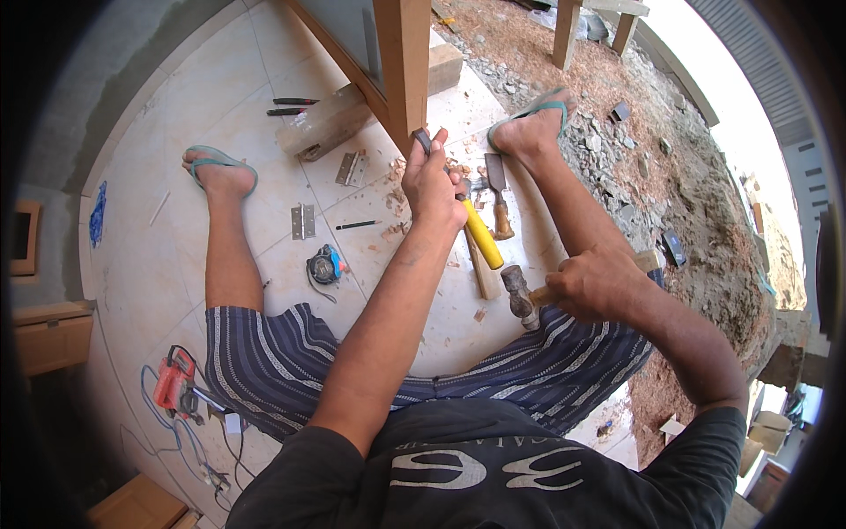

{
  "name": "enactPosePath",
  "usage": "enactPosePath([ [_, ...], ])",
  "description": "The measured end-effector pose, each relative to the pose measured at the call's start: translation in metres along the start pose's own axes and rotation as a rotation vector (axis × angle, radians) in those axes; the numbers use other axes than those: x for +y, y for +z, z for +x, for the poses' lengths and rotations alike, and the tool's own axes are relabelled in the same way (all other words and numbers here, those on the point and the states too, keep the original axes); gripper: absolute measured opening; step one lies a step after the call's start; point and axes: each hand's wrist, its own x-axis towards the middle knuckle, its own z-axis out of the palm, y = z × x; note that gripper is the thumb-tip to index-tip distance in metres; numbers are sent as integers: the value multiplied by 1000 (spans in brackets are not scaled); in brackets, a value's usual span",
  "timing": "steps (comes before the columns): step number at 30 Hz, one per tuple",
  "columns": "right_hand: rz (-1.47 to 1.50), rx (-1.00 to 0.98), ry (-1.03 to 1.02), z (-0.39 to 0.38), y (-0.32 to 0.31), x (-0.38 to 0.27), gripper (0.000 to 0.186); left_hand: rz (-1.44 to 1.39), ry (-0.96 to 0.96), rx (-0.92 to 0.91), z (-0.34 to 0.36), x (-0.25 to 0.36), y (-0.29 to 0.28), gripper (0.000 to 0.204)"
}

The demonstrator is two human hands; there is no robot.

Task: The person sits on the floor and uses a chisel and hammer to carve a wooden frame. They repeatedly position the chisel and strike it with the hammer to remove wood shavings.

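Note:
My left hand (432, 189) is closed around the metal shank of a chisel with a yellow handle (482, 234). The chisel's far end meets the lower corner of an upright wooden frame (404, 75). In my right hand (586, 284) is a hammer (522, 298), gripped by its wooden handle, its metal head apart from the yellow handle's end. A second chisel (498, 189) with a wide blade and wooden handle lies right of my left hand. Beneath the yellow handle lies another wooden handle (485, 275), partly hidden. Wood shavings (394, 231) are scattered around.
The frame stands by a wooden block (326, 130). On the tiles lie two metal hinges, one (352, 168) beyond the other (303, 222), a pencil (356, 225) and a tape measure (325, 264). A red power tool (174, 385) with cables sits at left; rubble (617, 167) covers the right.

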Motion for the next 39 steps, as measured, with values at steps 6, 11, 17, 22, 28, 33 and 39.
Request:
enactPosePath([
  [6, -51, -76, -8, 0, -4, -2, 12, -31, 2, 49, 2, -3, 4, 44],
  [11, -104, -209, -215, -12, -4, -2, 14, -49, 9, 54, 2, -7, 8, 44],
  [17, -161, -153, 1, 8, -66, 18, 17, -56, 20, 68, 3, -5, 7, 43],
  [22, -204, -247, -20, -1, -41, 11, 18, -28, 2, 49, 1, -6, 9, 41],
  [28, -140, -97, 122, 4, -42, 16, 17, -60, 42, 94, 4, -11, 11, 42],
  [33, 93, 105, 199, -38, -11, 16, 18, 78, -6, 54, -10, 0, -15, 37],
  [39, 577, 496, 419, -51, 24, 2, 27, 271, -155, 213, -31, -15, -110, 33],
])
